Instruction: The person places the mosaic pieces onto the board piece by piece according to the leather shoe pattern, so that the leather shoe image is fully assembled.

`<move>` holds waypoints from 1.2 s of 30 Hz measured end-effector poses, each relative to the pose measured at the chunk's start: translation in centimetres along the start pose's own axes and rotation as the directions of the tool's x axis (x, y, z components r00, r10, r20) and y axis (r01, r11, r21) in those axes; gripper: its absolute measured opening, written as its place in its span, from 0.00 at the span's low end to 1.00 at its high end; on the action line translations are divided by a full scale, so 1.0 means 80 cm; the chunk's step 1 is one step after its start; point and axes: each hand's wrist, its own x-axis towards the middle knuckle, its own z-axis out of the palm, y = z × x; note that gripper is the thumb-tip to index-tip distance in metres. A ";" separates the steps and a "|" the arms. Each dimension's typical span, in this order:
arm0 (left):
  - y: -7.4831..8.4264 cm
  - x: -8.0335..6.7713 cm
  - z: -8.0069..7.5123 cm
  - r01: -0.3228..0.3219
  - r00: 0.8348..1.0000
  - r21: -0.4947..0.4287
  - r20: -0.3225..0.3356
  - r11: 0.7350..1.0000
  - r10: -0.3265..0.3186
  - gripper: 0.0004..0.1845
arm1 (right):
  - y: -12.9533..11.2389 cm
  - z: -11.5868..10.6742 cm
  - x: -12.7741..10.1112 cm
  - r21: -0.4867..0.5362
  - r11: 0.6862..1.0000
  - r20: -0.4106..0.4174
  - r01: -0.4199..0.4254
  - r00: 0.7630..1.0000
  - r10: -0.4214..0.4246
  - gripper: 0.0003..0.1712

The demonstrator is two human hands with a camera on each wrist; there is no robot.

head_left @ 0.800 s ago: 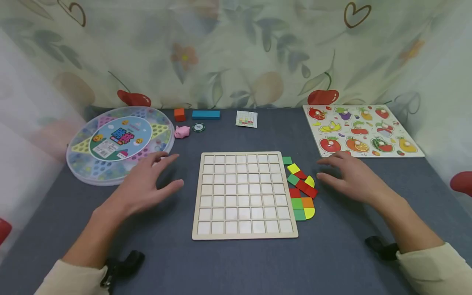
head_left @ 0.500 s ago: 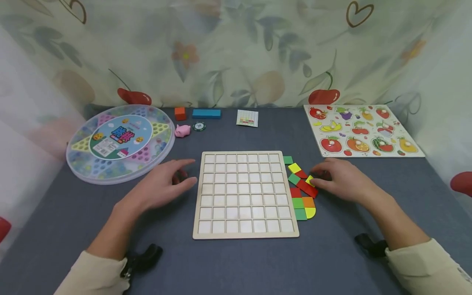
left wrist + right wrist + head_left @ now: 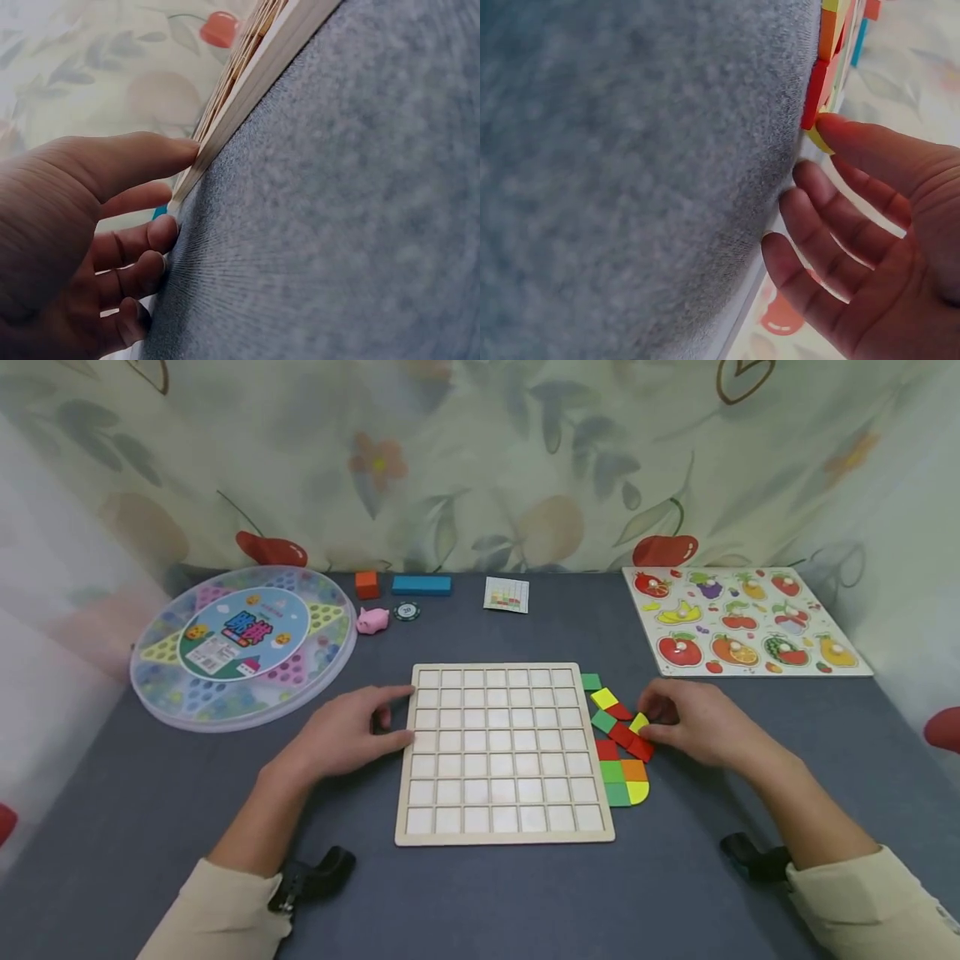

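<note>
A pale wooden grid board [image 3: 495, 766] with square cells lies flat on the dark grey cloth. My left hand [image 3: 333, 732] is at its left side, thumb and index fingertip touching the board's edge; in the left wrist view the thumb [image 3: 161, 152] presses the wooden side and the other fingers are loosely bent. Beyond the board's right edge, my right hand [image 3: 697, 724] pinches a small yellow rounded tile [image 3: 638, 722] between thumb and index finger. Right beside it lie red tiles [image 3: 640, 748]. Green, orange and more yellow tiles [image 3: 604, 697] are clustered along that edge.
A round Chinese checkers set [image 3: 161, 693] lies at the back left. Near it are a pink pig [image 3: 372, 621], a poker chip [image 3: 407, 611], an orange block [image 3: 367, 585] and a blue block [image 3: 422, 586]. A pattern card [image 3: 507, 595] and a fruit puzzle board [image 3: 750, 618] lie farther right.
My left hand has moved right to reach the board's left edge. My right hand has come in to the tiles and taken hold of the yellow rounded one. The view has tilted slightly down.
</note>
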 end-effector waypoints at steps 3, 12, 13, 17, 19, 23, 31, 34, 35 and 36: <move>-0.001 -0.002 0.000 -0.001 1.000 0.014 -0.008 1.000 0.002 0.35 | -0.002 0.000 0.002 0.028 1.000 0.008 -0.003 1.000 0.003 0.17; 0.002 -0.002 0.001 -0.007 1.000 0.026 -0.009 1.000 0.007 0.34 | -0.025 -0.003 0.003 0.053 0.997 -0.069 0.063 0.996 -0.059 0.09; 0.002 -0.002 0.000 -0.005 1.000 0.027 -0.009 1.000 0.006 0.34 | -0.031 -0.004 0.004 0.066 0.996 -0.068 0.065 0.996 -0.060 0.09; 0.002 -0.002 0.000 -0.005 1.000 0.034 -0.011 0.999 0.005 0.35 | -0.061 -0.010 0.011 0.123 0.988 -0.019 0.096 0.995 -0.094 0.12; 0.001 -0.003 0.000 -0.005 1.000 0.035 -0.012 0.999 0.006 0.35 | -0.077 -0.010 0.017 0.139 0.981 0.005 0.138 0.990 -0.140 0.13; -0.001 -0.004 -0.001 -0.003 1.000 0.036 -0.011 0.999 0.003 0.35 | -0.108 -0.009 0.032 0.141 0.966 0.039 0.218 0.974 -0.225 0.08; 0.000 -0.003 -0.002 -0.002 1.000 0.037 -0.007 0.999 0.002 0.35 | -0.163 0.008 0.072 0.072 0.935 0.180 0.346 0.918 -0.353 0.05; 0.001 -0.004 -0.001 0.000 1.000 0.037 -0.001 0.999 0.000 0.35 | -0.182 0.019 0.089 0.095 0.930 0.229 0.354 0.902 -0.367 0.06; 0.001 -0.004 -0.001 0.000 1.000 0.036 0.001 0.999 0.000 0.35 | -0.188 0.022 0.094 0.109 0.928 0.239 0.356 0.897 -0.372 0.06; 0.000 -0.004 -0.001 -0.001 1.000 0.039 0.001 0.999 0.000 0.35 | -0.194 0.026 0.098 0.121 0.925 0.247 0.360 0.892 -0.379 0.06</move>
